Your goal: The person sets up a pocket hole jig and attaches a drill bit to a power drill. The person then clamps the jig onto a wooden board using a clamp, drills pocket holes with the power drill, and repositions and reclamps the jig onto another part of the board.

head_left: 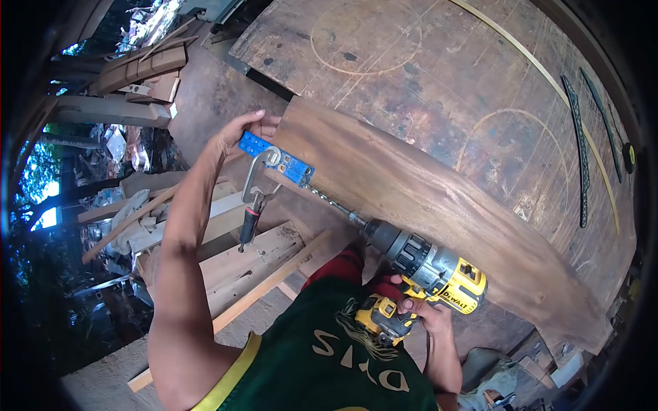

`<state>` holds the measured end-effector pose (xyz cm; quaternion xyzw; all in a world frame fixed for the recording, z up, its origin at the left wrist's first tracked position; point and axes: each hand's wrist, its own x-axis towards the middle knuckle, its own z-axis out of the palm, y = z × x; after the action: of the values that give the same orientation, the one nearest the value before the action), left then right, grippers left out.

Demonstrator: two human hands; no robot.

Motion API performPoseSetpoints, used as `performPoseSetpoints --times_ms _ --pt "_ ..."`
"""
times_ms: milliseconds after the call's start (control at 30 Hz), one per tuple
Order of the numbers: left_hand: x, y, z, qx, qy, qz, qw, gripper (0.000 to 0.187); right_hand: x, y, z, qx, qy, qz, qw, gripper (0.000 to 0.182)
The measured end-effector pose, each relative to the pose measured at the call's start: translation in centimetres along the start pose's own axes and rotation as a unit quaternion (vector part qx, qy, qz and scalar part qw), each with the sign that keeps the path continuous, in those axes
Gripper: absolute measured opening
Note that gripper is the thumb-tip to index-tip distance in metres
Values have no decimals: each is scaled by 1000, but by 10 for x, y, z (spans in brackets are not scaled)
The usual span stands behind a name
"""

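My right hand [419, 309] is wrapped round the grip of a yellow and black drill [439, 270]. The drill's long bit [329, 198] points up and left, its tip at the lower right end of a blue jig [277, 159]. A locking clamp [251, 216] with a black and red handle holds the jig against the edge of a curved brown board [411, 185]. At the board's left end, my left hand [257, 126] rests by the jig's upper end, fingers extended and partly hidden behind the board's corner.
The board lies on a worn wooden table [384, 41] with drawn circles. Dark strips [576, 151] and a long thin yellowish strip [521, 48] lie at the right. Wood planks [253, 264] stand below left, with stacked offcuts [147, 68] at the upper left.
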<state>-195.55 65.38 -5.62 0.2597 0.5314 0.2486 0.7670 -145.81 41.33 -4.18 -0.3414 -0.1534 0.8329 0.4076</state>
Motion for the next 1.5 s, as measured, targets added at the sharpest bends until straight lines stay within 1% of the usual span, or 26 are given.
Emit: performPoseSetpoints --times_ms 33,100,167,233,267,300,433,500,633,667,700,767,800,833,933,967,1033,1067,1133,1167,1233,1267,1300,1333,1433,1500 --pt "1 -2 -4 3 2 -5 1000 70 1 2 2 6 -1 -4 1000 52" --pt "6 -9 -8 -67 -105 11 992 78 5 1 3 -50 -9 9 999 51" --pt "5 -5 -1 -60 -124 9 990 81 8 3 4 -40 -23 6 999 51" --pt "3 -5 6 -56 -137 14 989 83 9 1 5 12 -11 18 1000 52" --pt "3 -7 6 -76 -148 21 986 85 11 -5 10 7 -20 62 998 56" --pt "3 -7 6 -94 -159 29 982 87 12 -6 11 5 -23 63 998 56" --pt "5 -8 8 -111 -156 46 980 88 18 -9 18 2 -30 77 997 60" --pt "6 -10 2 -113 -184 41 975 87 11 -2 19 28 -19 82 996 59" --pt "5 -11 -2 -107 -179 47 977 84 20 5 39 -26 -12 76 997 47" --pt "7 -13 0 -102 -170 43 979 82 28 7 36 -76 -26 74 994 40" --pt "7 -11 -1 -96 -162 39 981 80 30 9 43 -76 -26 74 994 40" --pt "5 -6 3 -110 -168 45 979 77 33 9 52 -46 26 91 994 35" --pt "2 -10 6 -129 -175 43 975 73 34 10 54 -78 27 82 993 33" --pt "1 -14 5 -135 -175 41 974 73 33 11 55 -80 30 88 992 33" --pt "2 -10 9 -114 -147 37 982 66 40 9 44 -118 -4 87 989 32" --pt "1 -8 10 -118 -143 41 982 66 41 11 46 -122 -8 91 988 32" --pt "0 -10 10 -108 -125 42 985 64 41 11 48 -121 7 100 988 30" --pt "1 -10 8 -111 -122 45 985 64 41 12 49 -98 21 109 989 28" --pt "3 -15 4 -100 -92 40 990 59 38 19 41 -90 20 112 989 27" --pt "4 -17 0 -104 -93 40 989 59 38 21 37 -79 22 110 991 27" --pt "5 -20 -11 -78 -47 37 995 55 41 18 39 -99 37 135 985 26" --pt "4 -20 -10 -84 -46 36 995 55 43 14 43 -94 29 143 985 26" --pt "3 -17 -7 -62 -44 42 996 55 44 12 45 -89 19 151 984 25" --pt "1 -14 -4 -40 -41 49 997 54 46 14 46 -94 11 139 986 24" --pt "-3 -11 5 -43 -42 56 997 53 44 13 47 -87 37 158 983 24" --pt "-5 -10 9 -50 -44 64 996 52 49 12 52 -92 27 149 984 24"
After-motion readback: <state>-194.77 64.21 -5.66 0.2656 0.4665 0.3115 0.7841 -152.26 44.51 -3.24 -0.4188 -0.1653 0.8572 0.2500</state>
